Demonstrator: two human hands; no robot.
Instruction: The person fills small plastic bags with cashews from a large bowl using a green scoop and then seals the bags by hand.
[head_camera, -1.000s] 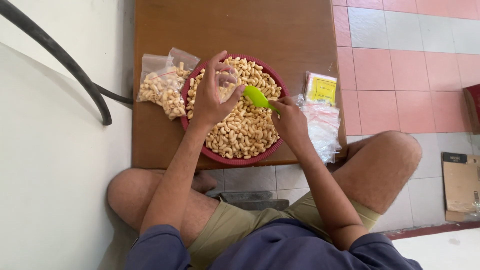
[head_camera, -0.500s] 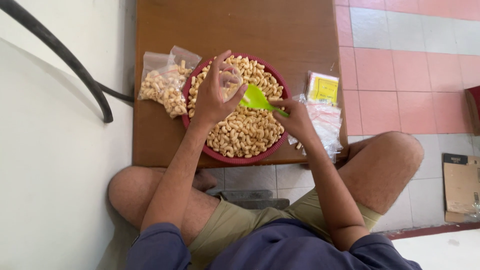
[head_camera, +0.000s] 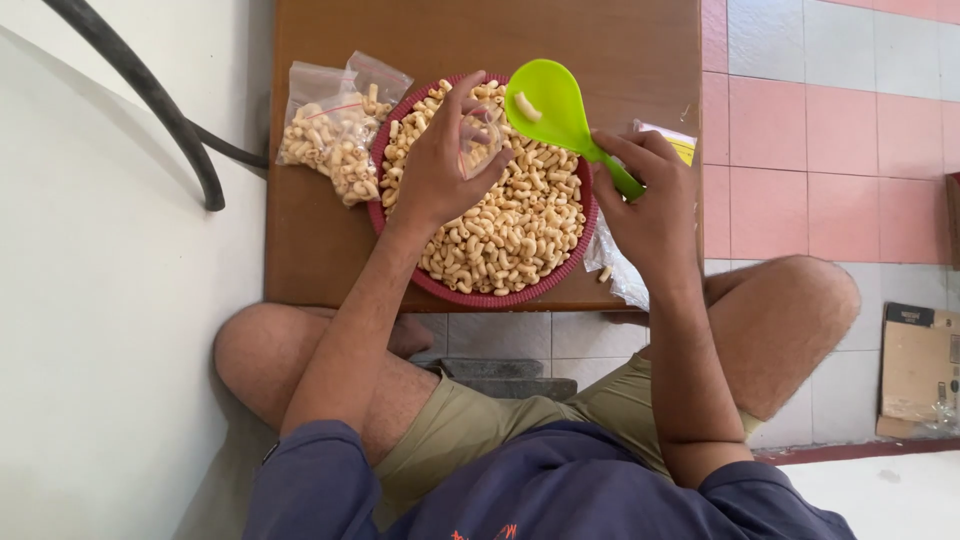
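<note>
Your left hand (head_camera: 440, 165) hovers over the middle of the red basket (head_camera: 400, 245), its fingers (head_camera: 478, 178) clenched round a small clear bag (head_camera: 478, 132) held mouth-up above the snacks. Your right hand (head_camera: 650, 205) sits at three o'clock of the basket, fingers wrapped tight on the handle of the one green scoop (head_camera: 548, 108), whose bowl points to eleven o'clock from that hand and hangs just beside the clear bag; a single curled piece lies in the scoop's bowl. The basket is round, with a woven red rim, and stands on the brown bench (head_camera: 480, 40) near its front edge, heaped with pale curled snacks (head_camera: 510, 230) too many to count. At nine o'clock of the basket, touching its rim, lies one filled bag (head_camera: 335, 135): clear plastic, roughly square, with a thin red line across its top, packed with the same curls. At three o'clock, mostly behind your right hand, you have a bundle of empty clear bags (head_camera: 615, 270) hanging over the bench edge, and above it a small yellow packet (head_camera: 682, 148) with a white border, only its corner showing. One loose piece lies on the bench by the bundle. At four o'clock, far off on the tiled floor, a flat brown cardboard box (head_camera: 915, 370) lies with a dark label at its top.
</note>
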